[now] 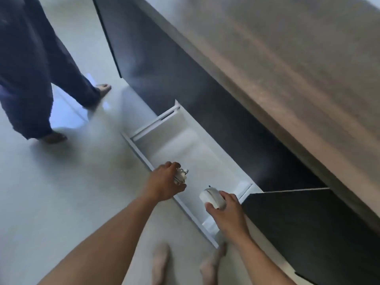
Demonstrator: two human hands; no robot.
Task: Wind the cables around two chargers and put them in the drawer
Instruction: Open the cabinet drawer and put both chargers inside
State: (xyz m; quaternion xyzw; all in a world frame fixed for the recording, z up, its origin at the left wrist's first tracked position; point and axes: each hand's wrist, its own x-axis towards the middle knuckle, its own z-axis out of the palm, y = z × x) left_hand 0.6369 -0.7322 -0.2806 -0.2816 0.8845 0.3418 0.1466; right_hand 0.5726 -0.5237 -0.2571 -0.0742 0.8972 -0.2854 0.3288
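A white drawer [144, 133] stands pulled out from the dark cabinet, its pale inside bare apart from my hands. My left hand [164, 182] grips a small white charger with its cable wound around it [181, 175], held over the drawer's near rim. My right hand [224, 212] holds a second white charger [210, 197], a rounded block with cable wrapped on it, just above the drawer's right end. Both chargers hang over the drawer's inside, and I cannot tell whether either touches the bottom.
A grey-brown countertop [287, 68] runs overhead to the right. A dark cabinet door or drawer front [308, 229] juts out at lower right. Another person's legs in dark blue trousers [30, 68] stand on the pale floor at upper left. My own feet [162, 262] are below.
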